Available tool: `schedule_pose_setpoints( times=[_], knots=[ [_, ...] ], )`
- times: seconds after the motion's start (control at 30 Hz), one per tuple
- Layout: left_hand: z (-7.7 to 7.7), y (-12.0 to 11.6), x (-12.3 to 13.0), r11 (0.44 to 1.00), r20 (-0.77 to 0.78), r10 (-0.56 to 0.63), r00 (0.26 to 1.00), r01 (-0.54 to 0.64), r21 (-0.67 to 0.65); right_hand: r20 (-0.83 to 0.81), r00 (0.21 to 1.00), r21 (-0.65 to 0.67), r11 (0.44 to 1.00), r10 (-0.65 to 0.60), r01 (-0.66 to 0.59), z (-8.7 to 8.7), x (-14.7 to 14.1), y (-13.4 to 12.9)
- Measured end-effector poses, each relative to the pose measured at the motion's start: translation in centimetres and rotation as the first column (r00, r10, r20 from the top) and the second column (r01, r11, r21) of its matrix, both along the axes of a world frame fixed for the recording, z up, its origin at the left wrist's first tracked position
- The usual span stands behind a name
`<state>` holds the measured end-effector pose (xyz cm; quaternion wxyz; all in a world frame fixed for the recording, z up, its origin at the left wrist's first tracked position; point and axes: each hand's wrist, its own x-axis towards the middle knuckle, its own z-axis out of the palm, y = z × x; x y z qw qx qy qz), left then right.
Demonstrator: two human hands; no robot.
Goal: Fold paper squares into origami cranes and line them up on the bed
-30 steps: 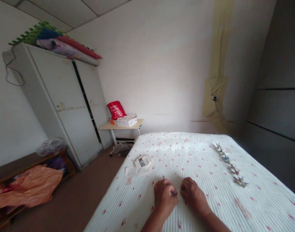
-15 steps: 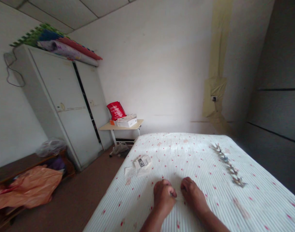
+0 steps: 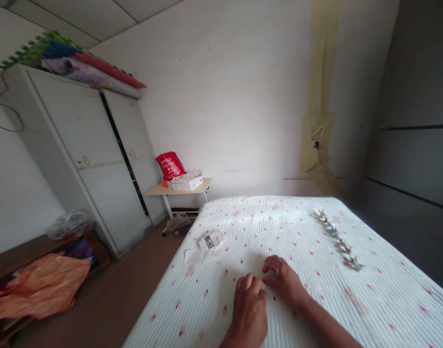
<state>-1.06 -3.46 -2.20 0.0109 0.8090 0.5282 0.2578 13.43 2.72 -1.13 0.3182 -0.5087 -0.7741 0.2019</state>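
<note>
Both hands are low over the white bedspread with small red spots. My left hand has its fingers bent down against the cloth; whatever lies under them, if anything, is hidden. Just right of it and a little farther off, my right hand shows curled fingers with a gap between thumb and forefinger, and nothing visible in it. Pieces of printed paper lie beyond my left hand. A row of small folded pieces runs along the right side of the bed.
Against the back wall, a small table bears a red bag and a white box. A grey cabinet stands at the left, near an orange plastic sheet.
The view has shifted slightly. My left hand has turned and come lower in view. My right hand has moved up and left, its thumb and forefinger now parted.
</note>
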Motion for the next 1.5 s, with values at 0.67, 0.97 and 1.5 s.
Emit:
schedule_pose_setpoints(
  times=[0.67,0.97,1.5],
  knots=[
    [0.6,-0.9,-0.4,0.995,-0.026,-0.012,1.000,0.010,-0.104,0.147,0.989,-0.034,0.999,0.025,-0.020,-0.2,-1.3,1.0],
    [0.5,-1.1,-0.3,0.995,-0.048,0.020,0.999,-0.025,-0.096,0.108,0.991,0.060,0.995,-0.082,0.076,-0.9,-1.3,1.1],
    [0.7,-1.0,-0.2,0.996,-0.053,-0.019,0.998,0.014,-0.091,0.022,0.997,0.108,0.992,-0.073,0.070,-2.5,0.2,-0.2]
  ],
)
